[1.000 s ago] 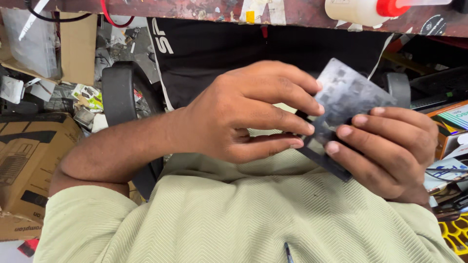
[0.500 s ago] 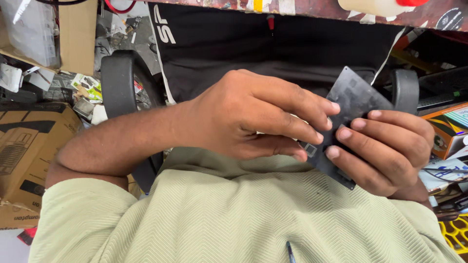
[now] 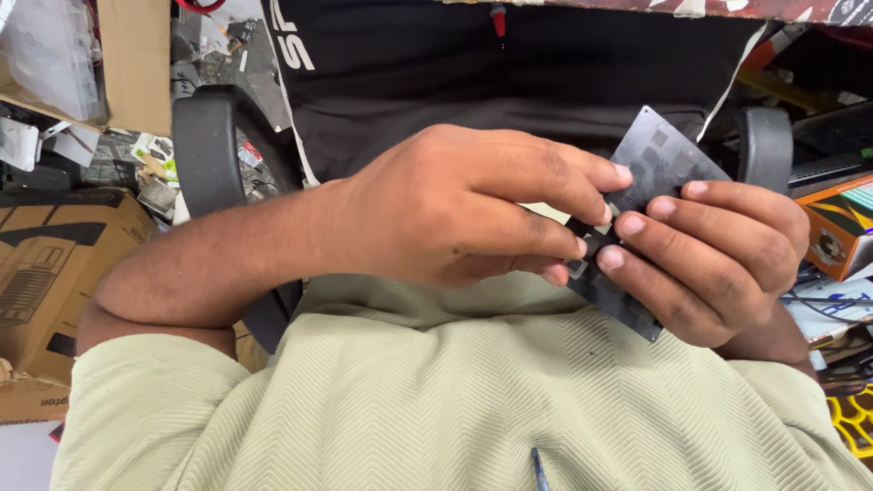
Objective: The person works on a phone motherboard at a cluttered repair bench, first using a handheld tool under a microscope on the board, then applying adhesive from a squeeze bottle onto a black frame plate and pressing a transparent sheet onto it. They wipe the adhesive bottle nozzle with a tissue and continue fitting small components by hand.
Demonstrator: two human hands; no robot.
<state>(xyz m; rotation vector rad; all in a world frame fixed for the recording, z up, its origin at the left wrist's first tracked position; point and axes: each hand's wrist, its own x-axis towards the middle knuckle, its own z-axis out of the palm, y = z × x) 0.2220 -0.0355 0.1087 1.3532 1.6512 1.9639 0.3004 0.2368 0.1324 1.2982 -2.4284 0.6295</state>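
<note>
Tilting darker than before, stencil plate point(image 3: 668, 164), both hands gripping

A: Where could a hand pass?

B: Little room. Both hands meet at the plate point(image 3: 668, 168), held over the lap, close against the shirt point(image 3: 509, 391) below. The left hand point(image 3: 455, 205) covers the plate's left end, the right hand point(image 3: 718, 264) its lower right; only its upper corner is free.

A: And above?

B: The bench edge point(image 3: 727, 7) runs along the top, with dark cloth point(image 3: 473, 73) hanging under it. A gap shows between that cloth and the knuckles.

A: The sides?

B: Left, a chair armrest point(image 3: 205, 136) stands just beside the forearm, a carton point(image 3: 55, 273) beyond it. Right, another armrest point(image 3: 764, 145) sits near the plate's corner, and boxes point(image 3: 837, 227) crowd that edge.
</note>
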